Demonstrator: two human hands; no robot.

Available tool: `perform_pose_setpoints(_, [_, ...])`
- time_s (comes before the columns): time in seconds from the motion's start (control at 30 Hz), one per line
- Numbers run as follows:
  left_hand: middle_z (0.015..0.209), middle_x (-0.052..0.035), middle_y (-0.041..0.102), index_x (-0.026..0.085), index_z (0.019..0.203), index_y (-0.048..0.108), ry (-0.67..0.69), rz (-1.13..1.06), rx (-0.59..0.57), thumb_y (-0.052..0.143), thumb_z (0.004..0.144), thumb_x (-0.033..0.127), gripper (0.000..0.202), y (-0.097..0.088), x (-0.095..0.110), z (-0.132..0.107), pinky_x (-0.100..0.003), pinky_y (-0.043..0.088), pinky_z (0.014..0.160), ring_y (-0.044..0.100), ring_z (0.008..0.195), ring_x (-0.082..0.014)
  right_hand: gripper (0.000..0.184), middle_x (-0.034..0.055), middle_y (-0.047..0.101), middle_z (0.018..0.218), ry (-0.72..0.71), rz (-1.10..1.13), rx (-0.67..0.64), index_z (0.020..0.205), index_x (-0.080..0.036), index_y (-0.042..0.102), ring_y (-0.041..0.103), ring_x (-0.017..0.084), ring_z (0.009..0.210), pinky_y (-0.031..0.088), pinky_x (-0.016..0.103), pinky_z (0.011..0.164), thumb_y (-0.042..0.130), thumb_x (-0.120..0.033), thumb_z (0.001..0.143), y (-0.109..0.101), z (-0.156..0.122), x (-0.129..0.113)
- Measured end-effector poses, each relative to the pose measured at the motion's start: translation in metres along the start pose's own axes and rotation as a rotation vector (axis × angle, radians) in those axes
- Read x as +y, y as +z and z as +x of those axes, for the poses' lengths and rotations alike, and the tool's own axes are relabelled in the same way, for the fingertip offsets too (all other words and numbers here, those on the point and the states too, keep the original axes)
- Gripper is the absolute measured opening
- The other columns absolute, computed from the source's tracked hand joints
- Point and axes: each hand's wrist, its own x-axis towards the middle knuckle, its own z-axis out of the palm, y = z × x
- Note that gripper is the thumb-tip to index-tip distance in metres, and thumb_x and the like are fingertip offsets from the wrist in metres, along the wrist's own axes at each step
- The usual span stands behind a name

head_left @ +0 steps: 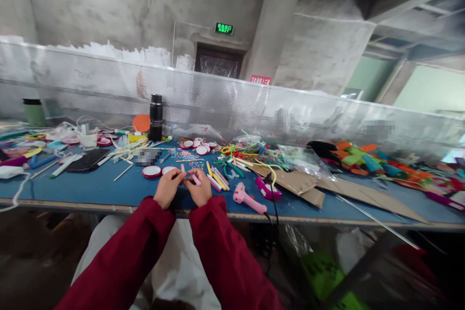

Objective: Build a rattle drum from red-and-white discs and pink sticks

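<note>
Both hands meet just above the front of the blue table, fingertips almost touching. My left hand (168, 187) is closed in a pinch, with a small peach-coloured piece (182, 168) showing at its fingertips; whether that is a thing or a finger is unclear. Closed as well, my right hand (199, 189) has a short pink stick (196, 180) against its fingers. Just right of it lie several yellow, pink and white sticks (218, 178). Behind the left hand are round red-rimmed white lids (151, 171). Farther right rests a pink glue gun (249, 199).
A black flask (156, 118) stands at the back by the perforated metal screen (225, 97). A dark phone (88, 160) lies left. To the right are a purple box-like object (268, 189), cardboard pieces (366, 197), a black cable and a tangle of coloured strands (254, 152).
</note>
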Motion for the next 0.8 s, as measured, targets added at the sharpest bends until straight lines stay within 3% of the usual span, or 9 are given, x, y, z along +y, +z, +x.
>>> perform_pose_setpoints(0.1, [0.063,0.0016,0.055,0.017,0.068,0.063,-0.003,0.004,-0.016,0.061,0.078,0.039,0.024,0.000,0.001,0.000,-0.026,0.037,0.062,0.049,0.062,-0.0145,0.022,-0.0056,0.064,0.063,0.033,0.142,-0.037,0.090,-0.024,0.053,0.064,0.017,0.056,0.053,0.030,0.058,0.064,-0.024,0.071,0.000,0.001,0.001])
perform_pose_setpoints(0.23, [0.069,-0.0001,0.061,0.017,0.074,0.066,0.001,-0.005,-0.030,0.062,0.077,0.038,0.021,0.000,-0.001,0.001,-0.027,0.040,0.065,0.054,0.067,-0.0160,0.023,-0.0055,0.065,0.063,0.029,0.172,-0.028,0.090,-0.024,0.055,0.064,0.017,0.054,0.053,0.029,0.055,0.065,-0.024,0.070,0.000,0.001,0.001])
perform_pose_setpoints(0.6, [0.073,-0.0007,0.063,0.018,0.076,0.065,0.015,-0.017,-0.048,0.063,0.078,0.038,0.021,0.001,-0.006,0.002,-0.028,0.043,0.069,0.056,0.071,-0.0164,0.018,-0.0032,0.069,0.077,-0.066,-0.043,0.005,0.090,-0.024,0.061,0.067,0.017,0.066,0.054,0.030,0.062,0.065,-0.025,0.073,0.000,0.005,0.013])
perform_pose_setpoints(0.8, [0.072,-0.0012,0.063,0.018,0.077,0.065,0.025,0.005,-0.049,0.062,0.078,0.036,0.018,0.000,-0.006,0.003,-0.028,0.044,0.068,0.056,0.069,-0.0164,0.020,-0.0015,0.069,0.086,-0.083,-0.024,-0.009,0.092,-0.024,0.059,0.069,0.018,0.075,0.056,0.032,0.069,0.061,-0.019,0.073,0.000,0.006,0.015])
